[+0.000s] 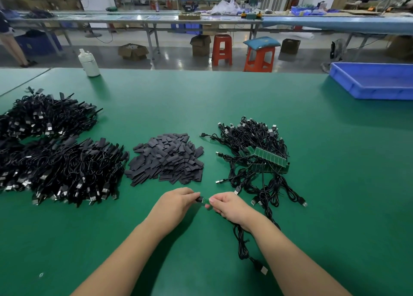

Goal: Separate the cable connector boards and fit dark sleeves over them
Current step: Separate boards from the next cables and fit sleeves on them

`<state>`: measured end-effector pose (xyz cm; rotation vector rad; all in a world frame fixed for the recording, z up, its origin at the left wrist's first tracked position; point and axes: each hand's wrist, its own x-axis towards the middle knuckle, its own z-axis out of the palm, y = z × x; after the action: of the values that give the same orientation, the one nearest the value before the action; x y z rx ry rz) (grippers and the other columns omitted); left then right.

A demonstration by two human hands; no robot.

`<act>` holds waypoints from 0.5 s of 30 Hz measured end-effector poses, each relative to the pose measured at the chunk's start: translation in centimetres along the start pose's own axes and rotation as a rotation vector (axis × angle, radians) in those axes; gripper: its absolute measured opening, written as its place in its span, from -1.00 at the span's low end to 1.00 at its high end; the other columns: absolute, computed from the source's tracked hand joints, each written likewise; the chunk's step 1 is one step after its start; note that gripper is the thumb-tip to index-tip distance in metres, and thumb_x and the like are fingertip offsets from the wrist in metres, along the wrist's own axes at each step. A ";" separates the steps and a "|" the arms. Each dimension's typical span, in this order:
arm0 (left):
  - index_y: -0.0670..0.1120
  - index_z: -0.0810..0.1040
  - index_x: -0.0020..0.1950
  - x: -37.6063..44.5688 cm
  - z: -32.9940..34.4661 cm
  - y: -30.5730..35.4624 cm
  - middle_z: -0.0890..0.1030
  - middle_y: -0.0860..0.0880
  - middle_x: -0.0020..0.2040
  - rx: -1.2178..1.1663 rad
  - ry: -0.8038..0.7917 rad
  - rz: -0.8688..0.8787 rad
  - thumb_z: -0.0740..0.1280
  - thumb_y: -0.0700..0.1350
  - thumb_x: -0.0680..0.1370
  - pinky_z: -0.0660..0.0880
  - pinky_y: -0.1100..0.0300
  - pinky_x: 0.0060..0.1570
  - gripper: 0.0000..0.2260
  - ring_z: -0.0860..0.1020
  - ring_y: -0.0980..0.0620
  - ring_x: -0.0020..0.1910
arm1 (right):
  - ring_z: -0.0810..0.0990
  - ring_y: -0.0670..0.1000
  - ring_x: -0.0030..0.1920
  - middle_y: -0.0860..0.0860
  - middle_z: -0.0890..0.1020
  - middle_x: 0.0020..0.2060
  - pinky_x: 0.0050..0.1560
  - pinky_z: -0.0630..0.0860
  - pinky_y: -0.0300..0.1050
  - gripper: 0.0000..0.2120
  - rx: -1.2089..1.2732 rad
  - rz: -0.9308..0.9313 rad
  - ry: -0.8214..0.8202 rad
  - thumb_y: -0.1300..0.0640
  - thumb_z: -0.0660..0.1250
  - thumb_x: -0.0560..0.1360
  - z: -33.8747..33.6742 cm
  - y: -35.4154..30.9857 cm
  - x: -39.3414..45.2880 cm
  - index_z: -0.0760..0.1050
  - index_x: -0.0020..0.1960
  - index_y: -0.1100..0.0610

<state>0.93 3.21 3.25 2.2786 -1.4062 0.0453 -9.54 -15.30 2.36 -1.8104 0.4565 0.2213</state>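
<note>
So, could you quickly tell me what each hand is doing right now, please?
Left hand: pinching a small dark sleeve.
Right hand: pinching a small green connector board.

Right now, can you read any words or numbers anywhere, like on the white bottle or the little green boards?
None can be read.
White plastic bottle: no label shows.
Strip of green connector boards: any print is too small.
Blue plastic tray: its walls look plain.
Sheets on the far grey workbench: too blurred.

A green table (223,99) carries heaps of black cables (58,161), a pile of dark sleeves (166,159), cables on green boards (270,159), a white bottle (89,62) and a blue tray (371,81) at its far edge.
</note>
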 end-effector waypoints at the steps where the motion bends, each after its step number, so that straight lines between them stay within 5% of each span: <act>1: -0.10 0.61 0.28 0.1 -0.1 0.0 0.65 0.00 0.14 0.017 -0.018 0.007 0.33 -0.19 0.59 0.55 0.16 0.03 -0.74 0.63 -0.02 0.02 | 0.33 -0.12 -0.40 -0.15 0.43 -0.44 -0.30 0.33 -0.23 -0.73 -0.002 -0.001 -0.001 0.04 0.21 0.66 0.0 0.0 0.0 0.66 -0.06 0.03; 15: -0.06 0.56 0.34 0.1 0.0 0.3 0.61 -0.03 0.17 0.104 -0.092 0.022 0.30 -0.28 0.55 0.52 0.15 0.02 -0.63 0.60 -0.07 0.06 | 0.28 -0.14 -0.46 -0.15 0.42 -0.46 -0.42 0.30 -0.35 -0.72 0.011 -0.003 -0.008 0.05 0.18 0.66 0.0 -0.1 -0.1 0.64 -0.07 0.04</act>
<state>0.75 3.01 3.37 2.3772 -1.5088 0.0213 -9.58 -15.26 2.44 -1.7989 0.4489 0.2232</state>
